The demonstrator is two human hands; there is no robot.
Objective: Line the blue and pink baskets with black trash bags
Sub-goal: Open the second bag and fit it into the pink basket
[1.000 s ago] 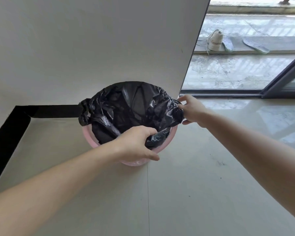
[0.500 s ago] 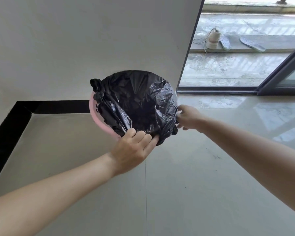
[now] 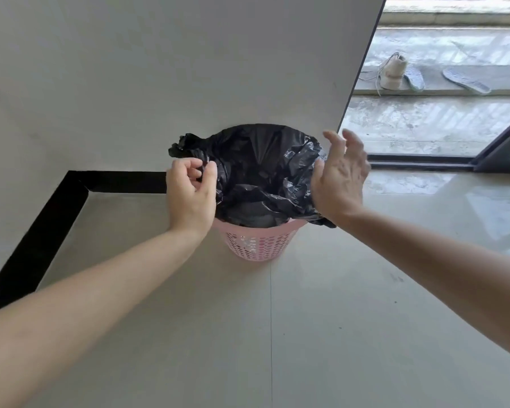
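Note:
A pink perforated basket stands upright on the tiled floor against the white wall. A black trash bag sits in it, its mouth spread wide over the rim, with a bunched knot of plastic sticking out at the back left. My left hand pinches the bag's left edge between thumb and fingers. My right hand is at the bag's right edge, fingers spread and lifted, palm beside the plastic. No blue basket is in view.
A black baseboard runs along the wall to the left corner. A glass sliding door frame is to the right; beyond it lie a white shoe and insoles on a ledge.
The basket, tilted half a second ago, now stands upright. My left hand moved from the front edge to the left edge. My right hand let go of the right edge and opened.

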